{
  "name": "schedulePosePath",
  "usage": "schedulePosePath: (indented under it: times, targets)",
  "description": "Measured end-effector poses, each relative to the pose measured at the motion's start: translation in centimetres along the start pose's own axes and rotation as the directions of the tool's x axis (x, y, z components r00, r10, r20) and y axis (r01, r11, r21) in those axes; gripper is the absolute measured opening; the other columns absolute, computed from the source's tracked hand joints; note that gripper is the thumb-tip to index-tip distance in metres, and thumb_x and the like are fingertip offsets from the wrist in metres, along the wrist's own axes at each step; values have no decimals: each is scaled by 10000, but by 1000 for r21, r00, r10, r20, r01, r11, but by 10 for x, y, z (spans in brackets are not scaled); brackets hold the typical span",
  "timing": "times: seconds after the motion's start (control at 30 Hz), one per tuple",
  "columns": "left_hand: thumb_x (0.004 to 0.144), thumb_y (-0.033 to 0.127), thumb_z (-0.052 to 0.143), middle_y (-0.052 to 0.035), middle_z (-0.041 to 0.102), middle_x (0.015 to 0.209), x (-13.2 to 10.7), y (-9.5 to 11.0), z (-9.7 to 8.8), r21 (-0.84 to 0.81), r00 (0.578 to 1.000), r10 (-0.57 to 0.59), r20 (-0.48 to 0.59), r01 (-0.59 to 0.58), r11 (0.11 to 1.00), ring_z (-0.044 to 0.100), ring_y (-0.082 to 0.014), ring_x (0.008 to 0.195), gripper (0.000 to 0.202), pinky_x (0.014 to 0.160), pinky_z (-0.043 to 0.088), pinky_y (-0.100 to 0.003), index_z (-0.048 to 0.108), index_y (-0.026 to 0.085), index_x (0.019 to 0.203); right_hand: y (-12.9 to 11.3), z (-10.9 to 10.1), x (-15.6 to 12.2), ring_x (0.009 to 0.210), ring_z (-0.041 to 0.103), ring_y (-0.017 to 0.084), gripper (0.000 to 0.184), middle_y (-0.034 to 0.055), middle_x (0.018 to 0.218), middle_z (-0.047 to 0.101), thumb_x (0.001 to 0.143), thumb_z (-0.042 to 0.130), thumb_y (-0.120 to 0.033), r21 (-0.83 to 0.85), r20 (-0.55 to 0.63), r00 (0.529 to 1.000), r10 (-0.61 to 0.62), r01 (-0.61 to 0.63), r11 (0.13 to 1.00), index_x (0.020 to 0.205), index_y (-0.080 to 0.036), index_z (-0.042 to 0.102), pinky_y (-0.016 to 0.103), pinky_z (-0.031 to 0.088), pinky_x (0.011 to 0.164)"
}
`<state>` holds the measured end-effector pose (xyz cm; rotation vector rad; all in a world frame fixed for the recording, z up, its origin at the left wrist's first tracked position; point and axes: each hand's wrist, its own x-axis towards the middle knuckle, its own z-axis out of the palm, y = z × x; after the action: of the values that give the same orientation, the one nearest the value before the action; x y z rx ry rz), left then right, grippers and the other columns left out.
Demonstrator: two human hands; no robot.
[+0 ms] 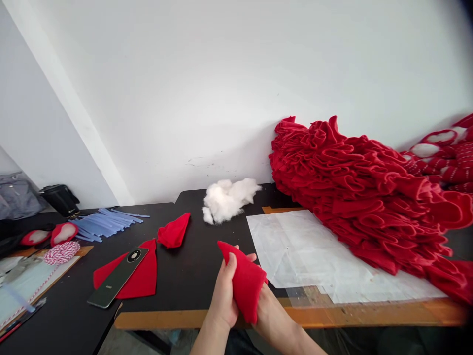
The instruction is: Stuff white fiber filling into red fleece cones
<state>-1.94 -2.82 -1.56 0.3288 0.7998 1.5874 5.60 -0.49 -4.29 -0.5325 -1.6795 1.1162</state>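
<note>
Both my hands hold a folded cone of red felt (244, 281) above the front of the black table (192, 281). My left hand (225, 291) grips its left side, with the thumb pressed on the felt. My right hand (271, 318) holds its lower right side, partly hidden behind the cloth. Beyond them lies a loose tuft of white stuffing (228, 199). A smaller red felt piece (174, 230) rests to the left of my hands. A wider red felt piece (146, 271) lies partly under a smartphone (117, 277).
A large heap of red felt (354, 192) rises at the right, on a translucent plastic sheet (306, 251). Red-and-white pieces (436, 158) lie behind it. Blue plastic strips (105, 224), red-and-white twine (62, 252) and a clipboard (25, 291) lie at the left. A wall stands behind.
</note>
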Motion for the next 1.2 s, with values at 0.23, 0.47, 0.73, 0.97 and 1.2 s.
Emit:
schedulePosePath:
  times: [0.23,0.47,0.73,0.97,1.2]
  targets:
    - [789,434,641,-176,676,1079,1,2,6,-13,997,47,-68,-48,999,607,-302,1060,435,791,510,-349,612,116,1084,22,-14,-43,1245,493,301,476,105,1340,544,852,578,-291,25,-44,994,102,-101,995,1321,-258,504,501,386,1052]
    - [790,497,614,-169,645,1162,-5,14,18,98,999,39,-26,-37,995,595,-304,1065,512,805,493,-376,571,161,1174,12,-19,-25,1219,520,286,427,37,1302,588,829,584,-481,372,117,955,274,-298,879,1223,-316,596,464,399,1045]
    - [822,376,615,-48,675,841,0,16,7,27,988,101,119,-105,994,584,-148,727,234,656,429,-255,664,155,884,-3,-46,-16,1037,645,277,298,42,1015,738,650,769,-402,685,31,860,510,-390,616,917,-272,748,391,470,963]
    - [798,334,652,-69,675,910,-4,13,7,23,992,68,108,-71,997,608,-180,831,232,752,441,-280,650,154,945,-7,-47,-18,672,695,202,247,21,747,760,516,844,-380,771,132,756,641,-485,412,693,-233,755,264,570,629]
    - [768,358,681,-144,682,1045,-1,-3,11,-78,999,52,-4,-52,996,638,-213,852,345,816,461,-343,619,125,1015,6,-49,-25,755,697,178,245,43,817,760,603,816,-335,785,238,756,610,-519,337,785,-190,739,267,565,723]
